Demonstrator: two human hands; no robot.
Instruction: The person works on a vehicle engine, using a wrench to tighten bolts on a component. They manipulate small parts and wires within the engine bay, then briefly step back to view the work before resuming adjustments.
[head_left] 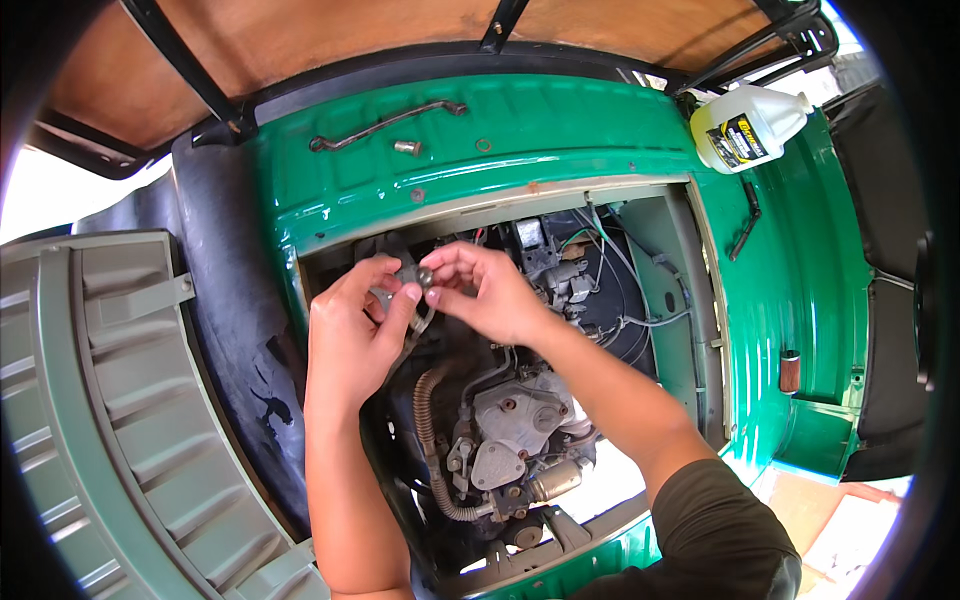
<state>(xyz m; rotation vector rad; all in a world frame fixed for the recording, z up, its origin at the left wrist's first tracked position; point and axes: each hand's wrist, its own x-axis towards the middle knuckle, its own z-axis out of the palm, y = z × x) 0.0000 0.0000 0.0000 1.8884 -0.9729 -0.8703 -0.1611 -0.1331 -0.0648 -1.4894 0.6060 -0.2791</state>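
Over the far left part of the open engine bay, both hands meet at a small round metal part [426,278], perhaps a bolt or fitting. My left hand [355,320] pinches it from the left between thumb and fingers. From the right, my right hand [490,295] has its thumb and fingertips closed on the same part. The fingers cover much of its shape. Below the hands lies the engine [520,425], with a ribbed brown hose [424,420] curving along its left side.
On the green ledge beyond the bay lie a double-ended ring wrench [385,124], a metal socket [407,148] and a washer [484,145]. A fluid jug [745,130], a dark hand tool [746,222] and a small brown cylinder [790,371] are at right. A grey ribbed panel [130,400] stands left.
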